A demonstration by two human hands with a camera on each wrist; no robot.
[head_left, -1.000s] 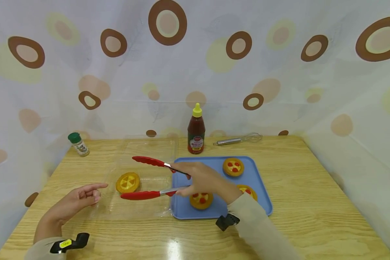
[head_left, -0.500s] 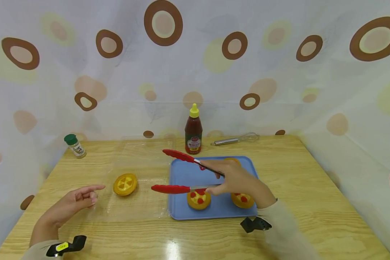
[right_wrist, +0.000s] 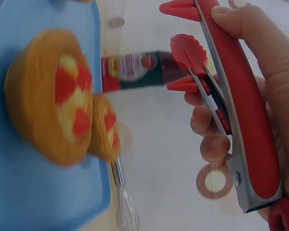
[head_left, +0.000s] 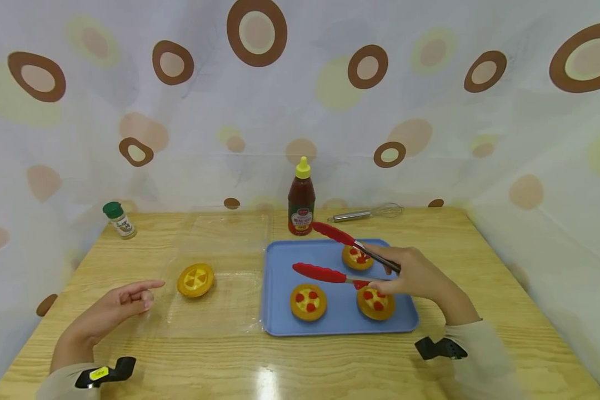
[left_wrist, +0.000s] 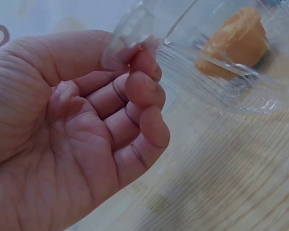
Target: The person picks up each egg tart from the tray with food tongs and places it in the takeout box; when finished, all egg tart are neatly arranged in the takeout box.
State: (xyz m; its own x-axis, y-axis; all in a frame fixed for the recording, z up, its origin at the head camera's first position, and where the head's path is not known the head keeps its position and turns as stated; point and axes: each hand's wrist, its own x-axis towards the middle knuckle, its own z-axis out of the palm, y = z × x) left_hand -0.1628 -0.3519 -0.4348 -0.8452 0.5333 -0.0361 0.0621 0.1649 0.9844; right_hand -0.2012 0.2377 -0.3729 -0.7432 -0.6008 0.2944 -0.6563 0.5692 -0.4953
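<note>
My right hand (head_left: 417,275) grips red-tipped kitchen tongs (head_left: 330,273) over the right part of a blue tray (head_left: 285,328). The tongs' arms are spread, with nothing between the tips. On the tray lie three egg tarts with red pieces: one at front left (head_left: 308,303), one at front right (head_left: 376,304) and one at the back (head_left: 356,258), the latter two partly behind the tongs. My left hand (left_wrist: 86,110) pinches the rim of a clear plastic box (left_wrist: 183,82). Inside that box, at its left side, sits a tart (head_left: 195,280) with yellow wedges on top.
Behind the tray stands a sauce bottle (head_left: 301,203) with a yellow cap. A whisk (head_left: 365,214) lies at the back, right of the bottle. A green-capped shaker (head_left: 120,220) stands at the back left. The box's open lid (head_left: 225,230) lies toward the patterned cloth.
My right hand has carried the spread tongs rightward, from above the plastic box to above the tray, uncovering the front left tart. The left hand and the tart in the box have stayed put.
</note>
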